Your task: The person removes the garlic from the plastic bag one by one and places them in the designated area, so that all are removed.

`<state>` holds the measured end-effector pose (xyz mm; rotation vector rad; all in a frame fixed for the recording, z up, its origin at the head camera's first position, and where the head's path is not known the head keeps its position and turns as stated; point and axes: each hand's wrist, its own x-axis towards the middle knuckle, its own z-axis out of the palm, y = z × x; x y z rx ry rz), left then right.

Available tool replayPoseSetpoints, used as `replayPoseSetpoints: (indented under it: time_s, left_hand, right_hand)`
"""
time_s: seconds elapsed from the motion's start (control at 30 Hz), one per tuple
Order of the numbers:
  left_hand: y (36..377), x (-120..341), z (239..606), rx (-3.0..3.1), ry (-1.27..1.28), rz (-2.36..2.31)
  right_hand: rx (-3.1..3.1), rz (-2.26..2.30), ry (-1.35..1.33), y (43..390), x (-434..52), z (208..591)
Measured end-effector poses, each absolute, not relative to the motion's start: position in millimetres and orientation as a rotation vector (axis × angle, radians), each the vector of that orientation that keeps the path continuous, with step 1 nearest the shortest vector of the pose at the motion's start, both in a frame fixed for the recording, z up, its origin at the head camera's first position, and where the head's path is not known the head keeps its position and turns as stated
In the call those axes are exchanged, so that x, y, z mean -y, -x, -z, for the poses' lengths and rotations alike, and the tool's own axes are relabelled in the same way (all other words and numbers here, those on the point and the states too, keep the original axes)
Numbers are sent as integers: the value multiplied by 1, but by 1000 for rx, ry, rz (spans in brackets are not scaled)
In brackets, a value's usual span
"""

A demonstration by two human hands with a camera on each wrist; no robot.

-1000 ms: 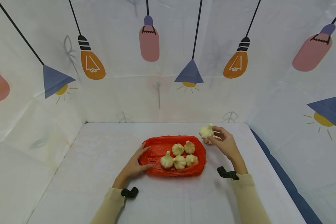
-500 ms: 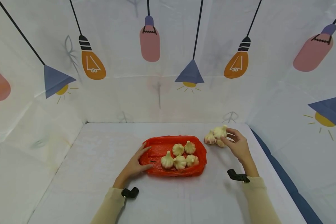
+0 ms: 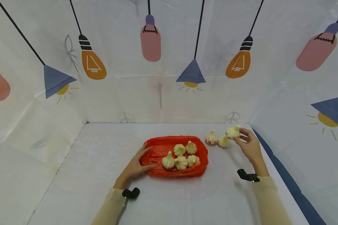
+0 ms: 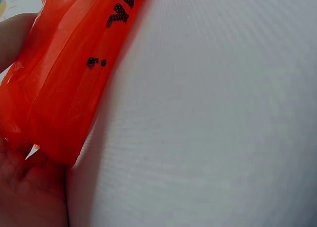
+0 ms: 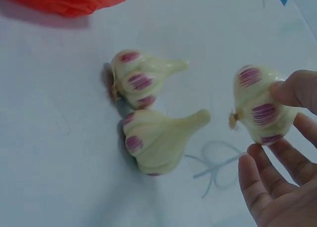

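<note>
Right hand (image 3: 249, 144) grip pinches a plump purple-streaked garlic bulb (image 3: 232, 132); left hand (image 3: 135, 165) spread on crinkly red bag (image 3: 160, 148).

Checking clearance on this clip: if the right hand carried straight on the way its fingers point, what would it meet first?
The right hand, pinching a garlic bulb, points toward the table's far edge; probably the tent's back wall first. The two loose bulbs lie off to its left. Depth is unclear.

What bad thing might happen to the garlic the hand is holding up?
It might slip: the right hand pinches the raised garlic bulb with only fingertips. If it drops, it could bump the two garlic bulbs on the table, which lie on their sides and may roll. The table's right edge is close by, so a rolling bulb might fall off.
</note>
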<state>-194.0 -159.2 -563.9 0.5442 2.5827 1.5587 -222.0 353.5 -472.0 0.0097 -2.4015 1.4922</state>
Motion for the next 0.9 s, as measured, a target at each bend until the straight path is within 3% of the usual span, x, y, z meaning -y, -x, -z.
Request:
replayPoseSetpoints:
  time_s: [0.9]
  left_hand:
    - [194, 159, 565, -2584, -539, -1576]
  right_hand:
    - [2503, -1436, 299, 223, -385, 516]
